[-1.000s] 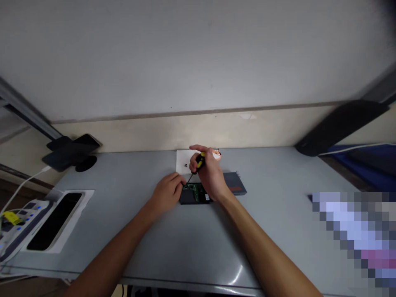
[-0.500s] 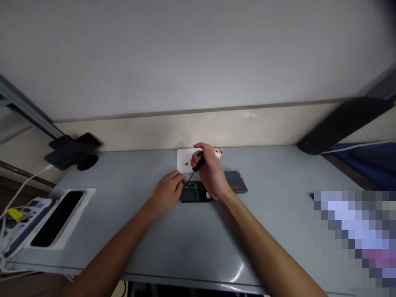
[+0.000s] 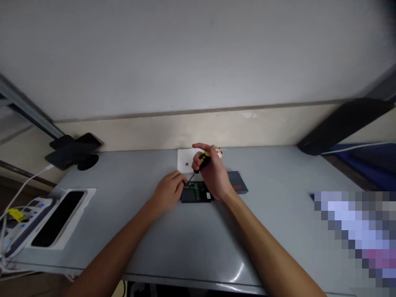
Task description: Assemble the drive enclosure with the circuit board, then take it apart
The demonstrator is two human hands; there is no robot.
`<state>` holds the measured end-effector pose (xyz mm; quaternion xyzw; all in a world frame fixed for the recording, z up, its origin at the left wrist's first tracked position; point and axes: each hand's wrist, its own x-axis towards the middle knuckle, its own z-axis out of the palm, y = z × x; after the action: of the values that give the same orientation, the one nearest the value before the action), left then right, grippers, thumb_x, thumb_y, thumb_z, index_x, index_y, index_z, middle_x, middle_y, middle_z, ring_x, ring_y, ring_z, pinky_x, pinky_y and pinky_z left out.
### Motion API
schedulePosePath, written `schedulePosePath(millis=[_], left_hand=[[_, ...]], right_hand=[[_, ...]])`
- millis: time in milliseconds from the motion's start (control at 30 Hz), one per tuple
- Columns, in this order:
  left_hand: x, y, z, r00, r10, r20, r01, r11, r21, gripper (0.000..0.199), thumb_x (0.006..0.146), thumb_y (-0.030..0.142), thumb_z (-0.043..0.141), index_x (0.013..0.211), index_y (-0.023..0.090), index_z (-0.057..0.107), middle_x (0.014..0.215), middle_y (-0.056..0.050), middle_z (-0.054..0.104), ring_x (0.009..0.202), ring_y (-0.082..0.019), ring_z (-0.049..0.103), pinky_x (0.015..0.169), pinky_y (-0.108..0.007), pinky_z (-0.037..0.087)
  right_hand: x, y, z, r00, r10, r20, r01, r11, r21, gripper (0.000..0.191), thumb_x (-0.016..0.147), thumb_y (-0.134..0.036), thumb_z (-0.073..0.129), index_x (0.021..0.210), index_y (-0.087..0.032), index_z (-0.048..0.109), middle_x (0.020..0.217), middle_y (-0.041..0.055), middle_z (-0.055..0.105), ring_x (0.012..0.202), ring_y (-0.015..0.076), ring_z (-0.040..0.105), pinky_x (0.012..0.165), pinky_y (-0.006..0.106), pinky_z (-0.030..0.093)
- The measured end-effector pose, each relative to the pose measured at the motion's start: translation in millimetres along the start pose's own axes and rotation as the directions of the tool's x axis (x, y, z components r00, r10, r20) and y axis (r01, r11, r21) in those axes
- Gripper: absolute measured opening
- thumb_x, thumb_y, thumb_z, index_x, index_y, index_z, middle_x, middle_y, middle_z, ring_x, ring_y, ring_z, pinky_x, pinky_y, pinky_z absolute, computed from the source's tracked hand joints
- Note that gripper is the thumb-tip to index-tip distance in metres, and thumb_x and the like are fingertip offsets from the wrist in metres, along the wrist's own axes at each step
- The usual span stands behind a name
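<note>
A black device with a green circuit board [image 3: 193, 193] lies on the grey table [image 3: 173, 243]. My right hand [image 3: 213, 175] is closed round a black and yellow screwdriver [image 3: 203, 161], its shaft slanting down left to the board's upper left corner. My left hand [image 3: 168, 189] is at the device's left end, fingers bent together at that corner, near the screwdriver's tip. Whatever lies under those fingertips is too small to tell. Behind the device is a white paper [image 3: 184, 159] with several tiny dark screws [image 3: 187, 164]. A dark grey box [image 3: 237, 182] sits to the right, partly behind my right hand.
On the left are a phone [image 3: 58, 218] on white paper, a power strip [image 3: 29, 220] with cables, and a black stand [image 3: 88, 162] holding a dark device. An orange and white figure [image 3: 219, 153] is near the wall. A black cylinder [image 3: 334, 128] leans at the back right.
My right hand has shifted slightly and turned, showing more of the screwdriver's yellow and black handle. My left hand has stayed in place at the device's corner.
</note>
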<state>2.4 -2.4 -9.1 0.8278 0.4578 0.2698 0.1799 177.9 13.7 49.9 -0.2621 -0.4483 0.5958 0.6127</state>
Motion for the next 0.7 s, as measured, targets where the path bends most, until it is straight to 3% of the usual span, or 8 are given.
schedulePosePath(millis=[100, 200, 333, 400, 533, 700], left_hand=[[-0.7, -0.3, 0.3, 1.000, 0.013, 0.004, -0.013, 1.000, 0.009, 0.025, 0.096, 0.009, 0.042, 0.098, 0.021, 0.064, 0.098, -0.003, 0.065, 0.094, -0.019, 0.062, 0.088, -0.032, 0.049], [-1.5, 0.1, 0.3, 1.000, 0.025, -0.002, -0.025, 1.000, 0.019, 0.025, 0.097, 0.009, 0.042, 0.098, 0.020, 0.064, 0.099, -0.003, 0.064, 0.095, -0.019, 0.061, 0.089, -0.033, 0.049], [-2.2, -0.1, 0.7, 1.000, 0.022, 0.005, -0.022, 0.999, 0.025, 0.026, 0.096, 0.007, 0.042, 0.100, 0.021, 0.064, 0.101, -0.003, 0.065, 0.095, -0.019, 0.062, 0.089, -0.033, 0.049], [-2.4, -0.7, 1.0, 1.000, 0.022, 0.007, -0.022, 0.999, 0.026, 0.026, 0.096, 0.007, 0.042, 0.100, 0.021, 0.064, 0.101, -0.003, 0.065, 0.095, -0.019, 0.062, 0.089, -0.033, 0.049], [-2.3, -2.2, 1.8, 1.000, 0.025, -0.004, -0.025, 0.999, 0.031, 0.025, 0.096, 0.007, 0.043, 0.100, 0.022, 0.063, 0.100, -0.003, 0.064, 0.095, -0.019, 0.061, 0.090, -0.032, 0.049], [-2.5, -2.4, 2.3, 1.000, 0.027, -0.016, -0.026, 0.999, 0.032, 0.026, 0.095, 0.007, 0.044, 0.101, 0.022, 0.064, 0.099, -0.003, 0.064, 0.095, -0.019, 0.061, 0.089, -0.033, 0.049]], right_hand=[[-1.8, -5.0, -0.7, 0.998, 0.028, 0.048, -0.030, 0.999, 0.037, 0.030, 0.096, -0.051, 0.060, 0.096, -0.023, 0.069, 0.081, 0.0010, 0.055, 0.073, 0.0155, 0.053, 0.071, 0.032, 0.045], [-3.0, -3.8, -1.3, 1.000, 0.012, 0.016, -0.012, 0.999, 0.038, 0.030, 0.089, -0.048, 0.073, 0.081, -0.023, 0.058, 0.088, 0.0004, 0.061, 0.076, 0.0143, 0.057, 0.074, 0.031, 0.046], [-1.4, 3.1, -0.9, 0.998, -0.045, -0.034, 0.044, 0.998, -0.036, 0.040, 0.089, -0.053, 0.072, 0.078, -0.026, 0.044, 0.065, -0.0060, 0.048, 0.056, 0.0118, 0.042, 0.057, 0.028, 0.036], [-0.4, 4.2, -0.2, 0.997, -0.071, -0.029, 0.069, 0.994, -0.084, 0.037, 0.092, -0.059, 0.065, 0.083, -0.026, 0.051, 0.062, -0.0061, 0.042, 0.055, 0.0125, 0.037, 0.055, 0.029, 0.032], [-0.7, -0.4, 1.3, 1.000, -0.014, 0.027, 0.015, 1.000, -0.023, 0.041, 0.099, -0.062, 0.049, 0.105, -0.026, 0.067, 0.073, -0.0008, 0.050, 0.066, 0.0152, 0.047, 0.064, 0.032, 0.041], [-3.3, -1.9, -0.6, 0.999, 0.007, 0.047, -0.007, 1.000, 0.004, 0.028, 0.091, -0.049, 0.071, 0.082, -0.025, 0.060, 0.086, 0.0007, 0.062, 0.077, 0.0154, 0.057, 0.073, 0.032, 0.045]])
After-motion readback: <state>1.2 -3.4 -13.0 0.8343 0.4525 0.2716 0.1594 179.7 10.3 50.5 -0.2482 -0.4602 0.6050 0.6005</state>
